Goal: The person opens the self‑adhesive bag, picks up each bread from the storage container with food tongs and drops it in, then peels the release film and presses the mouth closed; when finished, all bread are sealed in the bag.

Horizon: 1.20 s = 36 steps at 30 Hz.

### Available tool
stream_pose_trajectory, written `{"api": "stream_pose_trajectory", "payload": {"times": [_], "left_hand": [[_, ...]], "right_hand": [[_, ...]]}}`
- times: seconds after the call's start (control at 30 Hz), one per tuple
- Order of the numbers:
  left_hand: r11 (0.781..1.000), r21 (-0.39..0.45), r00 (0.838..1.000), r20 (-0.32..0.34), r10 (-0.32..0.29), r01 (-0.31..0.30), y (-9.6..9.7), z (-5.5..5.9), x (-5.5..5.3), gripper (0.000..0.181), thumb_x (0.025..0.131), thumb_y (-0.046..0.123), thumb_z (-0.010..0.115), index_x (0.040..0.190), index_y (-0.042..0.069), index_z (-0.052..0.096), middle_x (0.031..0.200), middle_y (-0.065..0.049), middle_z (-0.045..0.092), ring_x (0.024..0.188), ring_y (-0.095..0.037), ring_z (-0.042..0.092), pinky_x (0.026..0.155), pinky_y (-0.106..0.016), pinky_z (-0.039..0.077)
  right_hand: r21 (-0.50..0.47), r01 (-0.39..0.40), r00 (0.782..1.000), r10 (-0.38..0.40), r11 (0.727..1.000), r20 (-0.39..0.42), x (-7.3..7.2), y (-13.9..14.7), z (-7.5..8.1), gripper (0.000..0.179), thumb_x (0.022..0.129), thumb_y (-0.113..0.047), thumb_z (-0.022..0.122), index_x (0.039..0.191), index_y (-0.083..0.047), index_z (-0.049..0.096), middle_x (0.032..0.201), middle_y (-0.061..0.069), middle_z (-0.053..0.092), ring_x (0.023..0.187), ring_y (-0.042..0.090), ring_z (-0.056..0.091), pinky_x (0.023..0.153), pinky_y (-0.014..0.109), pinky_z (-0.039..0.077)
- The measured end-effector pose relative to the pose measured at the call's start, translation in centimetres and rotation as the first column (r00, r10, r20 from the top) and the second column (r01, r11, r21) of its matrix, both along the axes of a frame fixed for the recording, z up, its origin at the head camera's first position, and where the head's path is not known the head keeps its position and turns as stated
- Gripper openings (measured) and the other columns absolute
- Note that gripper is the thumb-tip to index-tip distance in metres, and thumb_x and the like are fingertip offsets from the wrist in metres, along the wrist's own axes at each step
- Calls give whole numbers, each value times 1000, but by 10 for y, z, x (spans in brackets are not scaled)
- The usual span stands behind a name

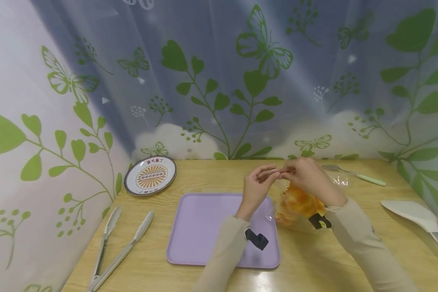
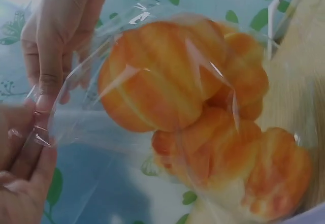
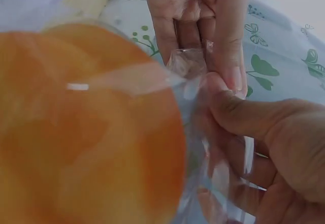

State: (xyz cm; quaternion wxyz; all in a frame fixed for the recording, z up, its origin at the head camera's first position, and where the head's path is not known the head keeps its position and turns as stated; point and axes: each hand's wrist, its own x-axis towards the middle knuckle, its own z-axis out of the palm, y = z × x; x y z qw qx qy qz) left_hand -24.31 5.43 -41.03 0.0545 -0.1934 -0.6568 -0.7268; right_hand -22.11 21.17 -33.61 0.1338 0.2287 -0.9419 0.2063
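Note:
A clear plastic bag [image 2: 76,122] holds several golden-orange bread rolls [image 2: 157,76]. In the head view the bread [image 1: 300,205] sits inside the bag just right of the purple tray [image 1: 200,227]. My left hand [image 1: 257,184] pinches the bag's gathered edge between thumb and fingers. Close beside it, my right hand [image 1: 308,176] pinches the same edge, its fingertips nearly meeting the left ones. Both hands also appear in the right wrist view, the left hand [image 3: 203,26] above and the right hand [image 3: 284,153] below, with the film stretched between them.
Metal tongs [image 1: 120,253] lie spread at the left, below a round patterned plate [image 1: 150,175]. A green-handled fork [image 1: 365,177] lies at the back right. Nearer the right edge is a white spatula [image 1: 412,215]. A leaf-patterned curtain [image 1: 219,81] hangs behind the wooden table.

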Motion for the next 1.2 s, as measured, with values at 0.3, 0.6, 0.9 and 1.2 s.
{"api": "stream_pose_trajectory", "payload": {"times": [0.3,0.6,0.9,1.2], "left_hand": [[997,-69,999,-13,29,-30,-2,9,-1,17,88,9,70,100,-3,73,100,-21,74,94,-30,72,80,-22,56],[999,-45,999,28,20,-19,-8,11,-6,17,88,2,68,101,-9,70,103,-27,71,96,-35,71,84,-23,56],[998,-59,999,45,-16,19,-5,5,-6,20,88,6,69,103,-7,70,103,-25,72,94,-27,73,86,-22,55],[991,-74,990,91,-105,112,-11,-11,-8,29,91,15,69,115,0,69,115,-18,70,102,-19,71,91,-26,55]], "right_hand": [[-37,15,997,-12,999,81,5,24,3,6,84,-10,75,86,-4,75,81,10,75,70,23,69,68,41,56],[7,152,977,-151,988,149,21,92,-2,18,85,-19,74,94,-3,75,91,16,75,83,36,70,77,54,54],[-49,217,972,-211,975,99,40,128,-19,16,88,-16,72,97,-4,76,96,20,74,70,10,68,61,27,53],[-251,362,917,-295,898,269,56,142,-34,32,96,-34,62,111,-7,71,98,-27,66,79,-21,48,67,23,49]]}}
